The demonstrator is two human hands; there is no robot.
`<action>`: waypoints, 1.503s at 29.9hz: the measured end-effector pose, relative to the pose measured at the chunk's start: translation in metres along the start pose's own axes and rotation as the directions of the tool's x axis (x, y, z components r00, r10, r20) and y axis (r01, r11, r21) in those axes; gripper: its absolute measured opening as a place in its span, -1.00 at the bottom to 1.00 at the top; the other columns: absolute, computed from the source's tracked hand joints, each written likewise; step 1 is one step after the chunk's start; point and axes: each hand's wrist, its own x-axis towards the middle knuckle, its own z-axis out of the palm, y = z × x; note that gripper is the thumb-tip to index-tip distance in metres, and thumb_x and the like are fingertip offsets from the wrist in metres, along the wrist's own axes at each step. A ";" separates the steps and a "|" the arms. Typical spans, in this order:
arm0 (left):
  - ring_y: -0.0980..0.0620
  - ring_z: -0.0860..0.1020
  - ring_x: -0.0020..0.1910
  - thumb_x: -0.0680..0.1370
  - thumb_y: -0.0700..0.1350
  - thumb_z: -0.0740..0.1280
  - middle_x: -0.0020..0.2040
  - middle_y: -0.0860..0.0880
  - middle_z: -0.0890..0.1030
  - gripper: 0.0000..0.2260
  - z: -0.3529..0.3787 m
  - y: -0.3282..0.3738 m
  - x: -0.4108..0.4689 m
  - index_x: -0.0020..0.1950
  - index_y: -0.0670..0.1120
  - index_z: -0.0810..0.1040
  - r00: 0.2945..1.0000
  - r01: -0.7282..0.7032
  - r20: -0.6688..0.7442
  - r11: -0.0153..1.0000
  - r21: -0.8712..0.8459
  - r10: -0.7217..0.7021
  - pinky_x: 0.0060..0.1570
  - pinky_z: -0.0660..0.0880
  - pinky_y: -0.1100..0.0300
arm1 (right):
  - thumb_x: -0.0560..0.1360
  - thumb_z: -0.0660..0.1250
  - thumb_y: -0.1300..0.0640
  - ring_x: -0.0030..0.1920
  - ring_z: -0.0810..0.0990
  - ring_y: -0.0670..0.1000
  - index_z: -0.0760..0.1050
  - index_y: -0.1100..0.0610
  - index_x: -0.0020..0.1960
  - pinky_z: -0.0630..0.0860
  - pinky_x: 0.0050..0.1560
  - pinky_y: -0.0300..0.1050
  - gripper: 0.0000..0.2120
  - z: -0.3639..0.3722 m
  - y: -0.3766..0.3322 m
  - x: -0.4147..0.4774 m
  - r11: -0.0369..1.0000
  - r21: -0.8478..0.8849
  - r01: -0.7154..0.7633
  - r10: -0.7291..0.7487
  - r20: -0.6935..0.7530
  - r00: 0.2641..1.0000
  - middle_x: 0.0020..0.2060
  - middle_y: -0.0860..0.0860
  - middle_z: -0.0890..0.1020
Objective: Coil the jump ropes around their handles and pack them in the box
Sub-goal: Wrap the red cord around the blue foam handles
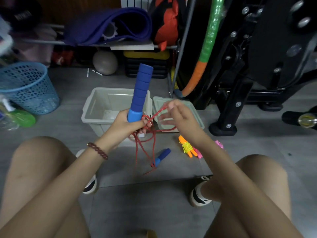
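Trailing down to the floor point(137, 203), the red rope point(154, 145) hangs in slack loops to its second blue handle point(162, 156), which lies flat. Above, the left hand point(125, 124) is wrapped round the base of the first handle point(141, 90), held upright. The right hand point(180, 117) pinches a strand at its fingertips, its other fingers loose and blurred. The cord looks light, limp and prone to tangling, so it probably wants tension while winding; the padded handle offers the firm hold. A wound yellow rope point(186, 147) lies to the right. Beyond, the box point(89, 103) stands open and empty, its lid point(197, 117) touching its right side.
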 end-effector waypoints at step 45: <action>0.24 0.55 -0.46 0.48 -0.41 0.29 -0.49 0.12 0.58 -0.82 0.022 -0.046 0.009 -0.23 -0.15 0.46 0.954 0.184 0.189 0.954 0.238 -0.231 -0.43 0.43 0.42 | 0.67 -0.05 0.12 -0.44 0.41 -0.09 0.26 0.08 -0.18 0.28 -0.44 -0.30 -0.73 -0.037 -0.022 0.001 0.779 0.626 -0.035 0.154 -0.137 0.978 -0.36 -0.03 0.47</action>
